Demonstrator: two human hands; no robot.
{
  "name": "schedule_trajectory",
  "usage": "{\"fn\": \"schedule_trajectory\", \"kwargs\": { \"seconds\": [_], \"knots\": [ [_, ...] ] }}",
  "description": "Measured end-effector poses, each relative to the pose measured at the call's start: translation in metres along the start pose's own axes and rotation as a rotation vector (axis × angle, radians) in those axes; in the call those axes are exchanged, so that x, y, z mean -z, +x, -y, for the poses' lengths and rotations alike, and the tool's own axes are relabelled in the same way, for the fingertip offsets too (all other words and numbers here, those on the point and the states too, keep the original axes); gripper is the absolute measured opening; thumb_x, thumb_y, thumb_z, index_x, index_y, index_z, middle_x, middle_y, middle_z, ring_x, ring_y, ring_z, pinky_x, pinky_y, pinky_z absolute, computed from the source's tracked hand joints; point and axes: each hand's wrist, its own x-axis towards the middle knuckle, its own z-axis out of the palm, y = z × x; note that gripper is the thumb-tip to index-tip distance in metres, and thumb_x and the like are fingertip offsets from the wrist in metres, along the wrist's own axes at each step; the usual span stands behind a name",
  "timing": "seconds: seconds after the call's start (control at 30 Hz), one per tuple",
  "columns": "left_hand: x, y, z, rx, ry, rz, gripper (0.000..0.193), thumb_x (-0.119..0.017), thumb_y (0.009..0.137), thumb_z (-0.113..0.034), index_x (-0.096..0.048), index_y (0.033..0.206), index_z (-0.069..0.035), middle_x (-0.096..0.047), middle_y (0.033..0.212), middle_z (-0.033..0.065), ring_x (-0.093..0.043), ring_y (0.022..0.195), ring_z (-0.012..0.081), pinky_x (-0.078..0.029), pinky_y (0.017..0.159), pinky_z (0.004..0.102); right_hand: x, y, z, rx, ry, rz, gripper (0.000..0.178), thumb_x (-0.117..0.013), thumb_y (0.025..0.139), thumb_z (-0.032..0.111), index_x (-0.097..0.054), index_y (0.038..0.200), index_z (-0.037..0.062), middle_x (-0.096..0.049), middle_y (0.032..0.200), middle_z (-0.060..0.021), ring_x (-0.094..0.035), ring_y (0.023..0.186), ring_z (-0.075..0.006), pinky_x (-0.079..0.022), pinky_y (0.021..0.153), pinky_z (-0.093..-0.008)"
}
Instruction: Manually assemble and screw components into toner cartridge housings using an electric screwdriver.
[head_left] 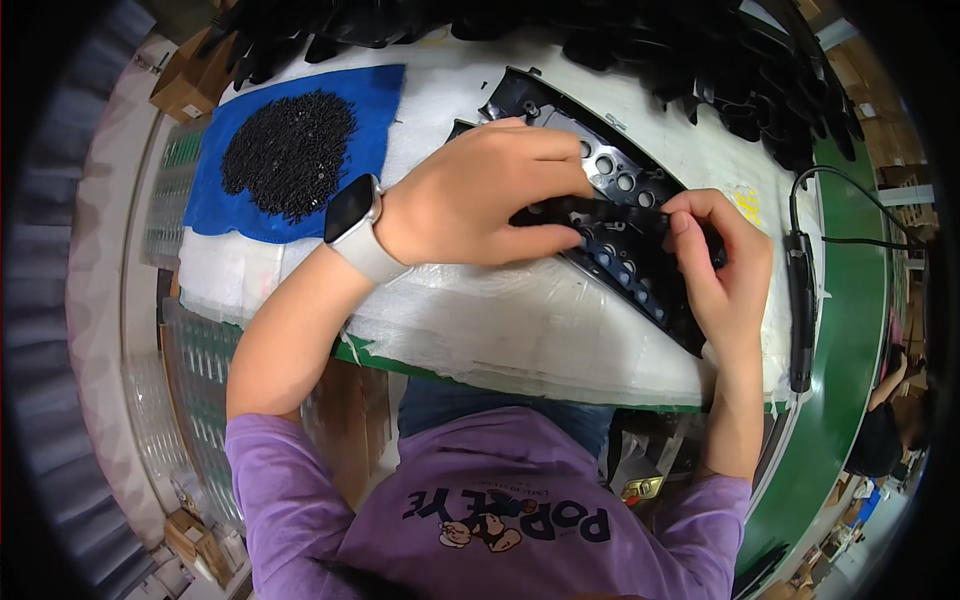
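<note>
A long black plastic housing (pixel 655 182) with a row of round holes lies slantwise on the white padded table in front of me. Over its middle, a thin black strip-shaped part (pixel 625 212) spans from one hand to the other. My left hand (pixel 490 190), with a watch on its wrist, has thumb and fingers closed around the strip's left end. Thumb and index finger of my right hand (pixel 728 262) pinch its right end. The hands partly cover the housing, so I cannot tell whether the strip touches it.
Small black screws (pixel 290 150) are heaped on a blue cloth (pixel 378 105) at the left. Many black plastic parts (pixel 720 85) line the back. A corded black electric screwdriver (pixel 800 310) lies at the right, beside a green surface (pixel 845 270). A cardboard box (pixel 195 85) stands back left.
</note>
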Motion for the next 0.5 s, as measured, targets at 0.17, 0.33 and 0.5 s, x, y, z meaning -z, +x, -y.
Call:
{"fn": "schedule_trajectory", "kwargs": {
  "seconds": [0.17, 0.33, 0.5],
  "knots": [
    [-0.004, 0.002, 0.001, 0.115, -0.110, -0.022, 0.023, -0.069, 0.070, -0.009, -0.061, 0.090, -0.003, -0.059, 0.074, 0.0050, -0.055, 0.064, 0.0185, -0.041, 0.065, 0.0275, 0.004, 0.002, -0.004, -0.117, 0.148, 0.057, 0.011, -0.054, 0.084, 0.007, -0.061, 0.086, -0.0022, -0.057, 0.062, -0.0023, -0.051, 0.057, -0.0058, -0.040, 0.055, -0.0196],
    [0.004, 0.006, -0.006, 0.230, -0.173, -0.037, 0.020, -0.068, 0.074, -0.010, -0.064, 0.092, -0.003, -0.062, 0.077, 0.0045, -0.056, 0.064, 0.0145, -0.043, 0.062, 0.0251, 0.012, 0.001, 0.000, -0.176, 0.219, 0.062, 0.011, -0.055, 0.083, 0.006, -0.061, 0.086, -0.0023, -0.058, 0.063, -0.0029, -0.053, 0.059, -0.0056, -0.040, 0.055, -0.0193],
    [-0.002, 0.027, 0.010, 0.156, -0.103, -0.192, 0.016, -0.065, 0.078, -0.010, -0.066, 0.093, -0.003, -0.063, 0.079, 0.0071, -0.057, 0.064, 0.0139, -0.045, 0.059, 0.0238, 0.014, 0.004, -0.007, 0.081, -0.021, -0.089, 0.007, -0.060, 0.080, 0.005, -0.063, 0.084, -0.0010, -0.062, 0.069, -0.0065, -0.057, 0.059, -0.0116, -0.043, 0.054, -0.0213]
  ]
}}
